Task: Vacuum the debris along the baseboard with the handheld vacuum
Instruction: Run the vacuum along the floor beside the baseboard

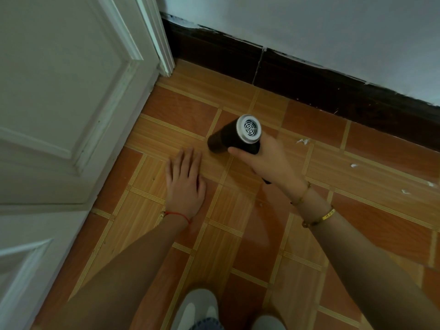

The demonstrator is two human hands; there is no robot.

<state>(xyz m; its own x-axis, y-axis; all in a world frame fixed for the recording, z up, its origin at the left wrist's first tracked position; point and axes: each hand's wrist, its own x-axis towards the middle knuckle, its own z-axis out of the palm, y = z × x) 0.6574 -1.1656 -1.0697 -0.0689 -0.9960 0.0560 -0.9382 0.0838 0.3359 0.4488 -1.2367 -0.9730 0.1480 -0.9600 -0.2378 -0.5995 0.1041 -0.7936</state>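
Note:
A black handheld vacuum (228, 136) with a silver vented rear cap is gripped by its handle in my right hand (269, 160). Its dark nozzle end points down and left at the orange tiled floor (181, 110), well short of the dark baseboard (309, 84). My left hand (185, 182) lies flat on the floor with straight fingers, just left of the nozzle. Small white scraps of debris (302, 141) lie on the tiles to the right, with more scraps (354, 165) further right.
A white panelled door (59, 103) stands open along the left, its frame (164, 51) meeting the baseboard at the corner. A pale wall (309, 25) rises above the baseboard. My grey shoes (197, 308) show at the bottom edge.

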